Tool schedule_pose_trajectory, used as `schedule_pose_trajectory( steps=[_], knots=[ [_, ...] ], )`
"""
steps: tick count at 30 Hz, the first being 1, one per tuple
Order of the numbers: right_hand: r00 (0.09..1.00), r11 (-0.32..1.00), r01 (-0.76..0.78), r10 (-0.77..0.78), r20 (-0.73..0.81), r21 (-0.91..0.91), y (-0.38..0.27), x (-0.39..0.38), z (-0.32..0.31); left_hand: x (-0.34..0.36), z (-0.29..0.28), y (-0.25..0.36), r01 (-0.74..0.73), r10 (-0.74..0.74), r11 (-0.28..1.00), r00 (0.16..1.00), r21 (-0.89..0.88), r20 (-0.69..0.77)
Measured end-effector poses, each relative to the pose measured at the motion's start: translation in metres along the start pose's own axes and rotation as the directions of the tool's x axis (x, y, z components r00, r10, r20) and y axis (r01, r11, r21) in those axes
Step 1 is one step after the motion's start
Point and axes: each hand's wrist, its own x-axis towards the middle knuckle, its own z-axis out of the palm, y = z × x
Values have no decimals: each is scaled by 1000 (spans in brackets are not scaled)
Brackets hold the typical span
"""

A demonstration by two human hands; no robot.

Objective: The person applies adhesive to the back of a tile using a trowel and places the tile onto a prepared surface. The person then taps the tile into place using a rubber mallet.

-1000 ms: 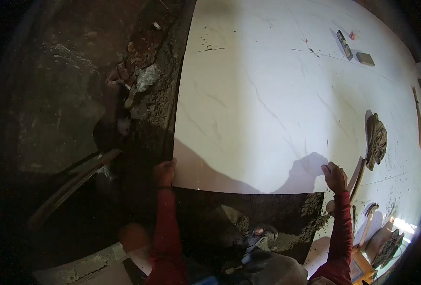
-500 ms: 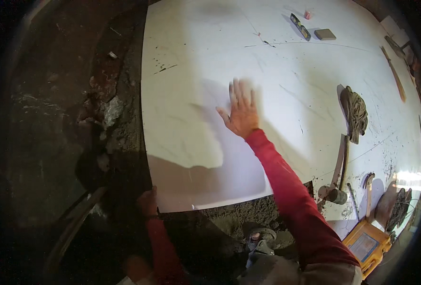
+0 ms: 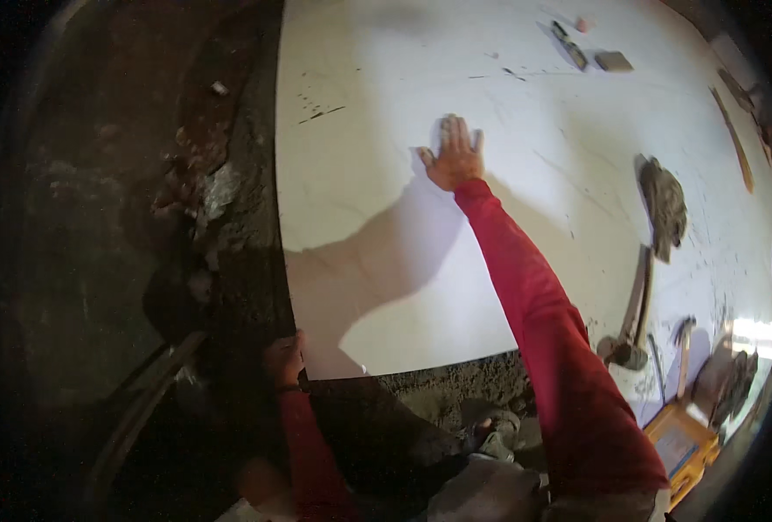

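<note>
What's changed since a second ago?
The right hand has moved forward and left from around the near right corner of the white slab and now spreads open on it. The left hand stays at the near left corner; mallet and cloth lie as before.

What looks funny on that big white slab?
A dark streak on the white slab, left of the right hand. It stands out against the pale surface; I can't tell whether it's dirt or damage.

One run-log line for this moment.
left hand: at near-left corner of white slab | right hand: open, palm down on slab | right side: bundled cloth, mallet, yellow box
</note>
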Motion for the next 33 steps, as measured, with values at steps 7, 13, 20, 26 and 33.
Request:
schedule_pose_trajectory(
  steps=[7,13,20,26,33],
  knots=[
    [980,979,178,-167,-111,103,64,-87,-38,4,29,73,-412,429,894,900,175,-77],
    [775,767,-627,632,-13,-138,316,-237,-173,-8,151,161,-899,906,302,374,316,197],
    [627,733,-673,638,447,-103,307,-238,-214,35,209,266,-810,885,297,433,505,173],
    [619,-81,-731,337,709,677,218,-140,-261,94,246,337,-796,881,337,455,502,130],
    [830,512,-550,245,502,660,154,-98,-181,129,271,384,-794,887,351,452,497,97]
  ],
)
